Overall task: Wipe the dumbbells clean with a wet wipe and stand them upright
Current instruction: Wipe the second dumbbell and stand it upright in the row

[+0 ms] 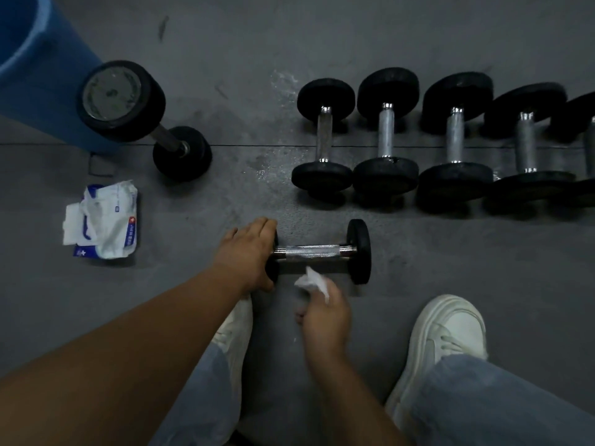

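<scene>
A small black dumbbell [317,251] with a chrome handle lies on its side on the grey floor in front of me. My left hand [248,252] grips its left head, fingers curled over the top. My right hand [323,312] holds a crumpled white wet wipe [312,281] just below the handle, not touching the metal. One larger dumbbell [128,107] stands upright at the left. Several more dumbbells [386,133] lie in a row at the upper right.
An open pack of wet wipes [103,220] lies on the floor to the left. A blue cylinder [38,69] stands in the top left corner, behind the upright dumbbell. My white shoes [447,336] and jeans fill the bottom of the view.
</scene>
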`<act>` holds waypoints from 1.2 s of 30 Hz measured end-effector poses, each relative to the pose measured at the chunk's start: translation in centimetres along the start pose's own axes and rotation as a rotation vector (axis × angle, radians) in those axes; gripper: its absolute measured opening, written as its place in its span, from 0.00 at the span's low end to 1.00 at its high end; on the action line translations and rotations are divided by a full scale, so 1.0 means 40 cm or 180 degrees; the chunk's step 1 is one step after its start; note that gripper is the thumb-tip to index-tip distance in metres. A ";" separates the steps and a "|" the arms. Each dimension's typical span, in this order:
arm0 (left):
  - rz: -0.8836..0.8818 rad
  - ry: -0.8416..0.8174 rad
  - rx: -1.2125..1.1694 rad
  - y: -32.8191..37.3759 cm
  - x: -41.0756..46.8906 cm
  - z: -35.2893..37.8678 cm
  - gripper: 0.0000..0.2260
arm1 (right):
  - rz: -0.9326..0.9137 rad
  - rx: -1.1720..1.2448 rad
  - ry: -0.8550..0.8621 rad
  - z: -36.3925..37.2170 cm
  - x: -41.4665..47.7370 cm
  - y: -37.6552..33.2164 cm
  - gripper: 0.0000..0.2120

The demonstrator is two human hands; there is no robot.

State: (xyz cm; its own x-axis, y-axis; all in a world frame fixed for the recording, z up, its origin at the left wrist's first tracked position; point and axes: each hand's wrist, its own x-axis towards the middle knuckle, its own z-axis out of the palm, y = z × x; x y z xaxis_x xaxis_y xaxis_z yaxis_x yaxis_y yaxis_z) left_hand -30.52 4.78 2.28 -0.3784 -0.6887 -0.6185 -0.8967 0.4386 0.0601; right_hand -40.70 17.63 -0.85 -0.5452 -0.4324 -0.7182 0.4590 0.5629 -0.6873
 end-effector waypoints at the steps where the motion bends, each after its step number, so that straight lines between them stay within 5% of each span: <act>1: -0.0016 0.0006 -0.0016 0.000 -0.001 0.001 0.55 | 0.0793 0.0817 0.0194 0.014 -0.010 0.017 0.12; 3: -0.0024 0.0022 -0.0050 0.002 -0.006 0.006 0.55 | 0.1720 0.1832 0.0365 0.021 0.007 0.004 0.08; 6: -0.0015 0.0081 -0.0044 0.005 -0.007 0.005 0.55 | 0.2109 0.3199 0.0411 0.016 0.080 -0.108 0.06; 20: -0.0007 0.0037 -0.0100 0.006 -0.008 0.001 0.55 | 0.2022 0.3389 -0.0033 0.039 0.063 -0.213 0.04; 24: -0.0049 -0.0011 -0.0080 0.011 -0.007 -0.006 0.56 | 0.1956 0.3547 0.0226 0.044 0.074 -0.230 0.06; 28: -0.0023 0.0024 -0.0109 0.008 -0.009 0.001 0.55 | 0.0961 0.1868 0.0052 0.034 -0.007 -0.166 0.12; 32: -0.0027 0.0065 -0.0121 0.009 -0.013 0.002 0.54 | -0.1350 -0.1726 -0.0093 0.048 0.039 -0.163 0.24; 36: -0.0009 0.0073 -0.0138 0.009 -0.013 0.005 0.54 | -0.1371 -0.3613 -0.0269 -0.023 0.032 -0.062 0.39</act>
State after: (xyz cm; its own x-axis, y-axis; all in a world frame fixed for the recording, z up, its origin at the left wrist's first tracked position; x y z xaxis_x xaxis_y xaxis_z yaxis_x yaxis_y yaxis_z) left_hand -30.60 5.40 2.48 -0.3807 -0.7032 -0.6005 -0.9066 0.4116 0.0927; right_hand -43.18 16.33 0.04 -0.4348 -0.7565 -0.4885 -0.6461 0.6399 -0.4159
